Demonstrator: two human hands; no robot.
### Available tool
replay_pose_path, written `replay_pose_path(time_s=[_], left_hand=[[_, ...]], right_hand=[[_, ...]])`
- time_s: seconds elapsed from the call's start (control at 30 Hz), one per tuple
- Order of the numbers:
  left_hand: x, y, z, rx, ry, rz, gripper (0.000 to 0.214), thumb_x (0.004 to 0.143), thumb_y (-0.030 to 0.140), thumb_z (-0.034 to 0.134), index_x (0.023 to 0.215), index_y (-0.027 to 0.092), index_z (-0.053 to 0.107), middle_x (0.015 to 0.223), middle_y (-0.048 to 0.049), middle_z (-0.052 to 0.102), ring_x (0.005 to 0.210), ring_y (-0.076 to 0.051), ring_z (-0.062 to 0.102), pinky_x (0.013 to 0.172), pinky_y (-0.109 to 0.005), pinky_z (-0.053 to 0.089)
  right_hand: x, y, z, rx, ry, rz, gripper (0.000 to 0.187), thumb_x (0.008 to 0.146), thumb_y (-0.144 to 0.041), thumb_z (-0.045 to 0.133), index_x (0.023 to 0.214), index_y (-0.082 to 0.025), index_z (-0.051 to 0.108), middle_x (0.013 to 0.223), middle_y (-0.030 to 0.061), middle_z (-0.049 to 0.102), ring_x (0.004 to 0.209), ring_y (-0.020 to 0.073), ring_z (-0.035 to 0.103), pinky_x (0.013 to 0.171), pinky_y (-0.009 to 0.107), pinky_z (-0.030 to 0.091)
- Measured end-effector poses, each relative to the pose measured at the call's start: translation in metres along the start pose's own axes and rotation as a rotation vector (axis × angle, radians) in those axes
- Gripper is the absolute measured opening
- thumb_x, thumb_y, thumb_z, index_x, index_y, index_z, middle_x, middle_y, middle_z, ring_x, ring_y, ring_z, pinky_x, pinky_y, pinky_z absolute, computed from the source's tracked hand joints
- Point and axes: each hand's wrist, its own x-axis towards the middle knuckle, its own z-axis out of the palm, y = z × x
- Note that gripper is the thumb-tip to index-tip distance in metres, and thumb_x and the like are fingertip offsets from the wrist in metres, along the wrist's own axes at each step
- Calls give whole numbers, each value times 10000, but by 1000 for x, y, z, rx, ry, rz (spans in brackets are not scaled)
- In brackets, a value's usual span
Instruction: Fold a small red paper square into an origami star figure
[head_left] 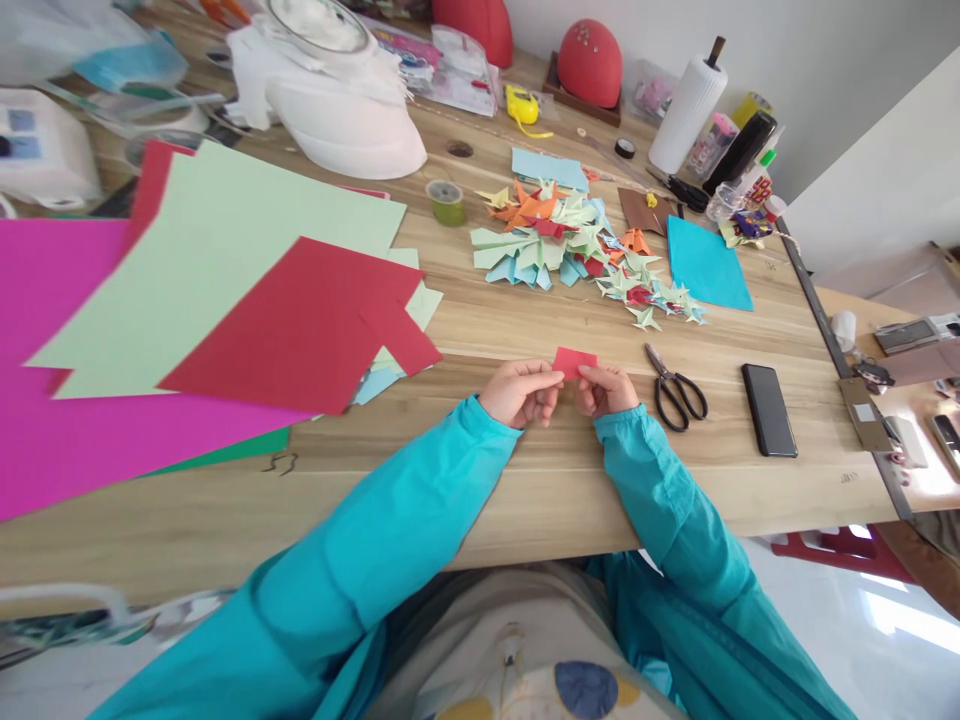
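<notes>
Where the two teal sleeves meet at the centre of the frame, the left hand (520,392) and the right hand (607,390) both pinch a small red paper piece (576,361). Thumbs and forefingers are closed on its lower corners, one hand to each side. The piece stands just above the wooden desk (525,480), near its front edge; whether its lower edge touches the wood cannot be told.

Judgement: the paper is very light and thin. It is stiff enough to hold a flat face between two pinches, yet easily creased or torn by a heavy squeeze. It appears matt, not slippery. The best hold is at the edges or corners with the fingertips, leaving the face free.

Black scissors (675,388) lie just right of the right hand, with a dark phone (769,409) further right. A heap of folded paper figures (570,245) sits in the upper centre. A large red sheet (300,325), a pale green sheet (210,250) and a magenta sheet (75,420) overlap at the left.
</notes>
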Motion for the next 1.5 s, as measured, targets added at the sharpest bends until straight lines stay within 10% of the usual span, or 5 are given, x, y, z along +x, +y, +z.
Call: replay_pose_path(time_s=[0.9, 1.5], left_hand=[[1, 4, -2, 71, 158, 77, 310, 588, 390, 719, 570, 130, 552, 379, 26, 512, 271, -89, 433, 269, -207, 364], [0, 3, 0, 82, 104, 29, 243, 667, 315, 664, 588, 101, 579, 422, -3, 545, 302, -102, 468, 300, -230, 417]], right_hand=[[-3, 1, 1, -58, -73, 21, 274, 620, -395, 650, 604, -122, 632, 422, 25, 595, 334, 102, 501, 334, 199, 387], [-3, -1, 4, -86, 130, 6, 256, 622, -356, 621, 507, -134, 564, 335, 6, 529, 240, 90, 423, 257, 191, 310]])
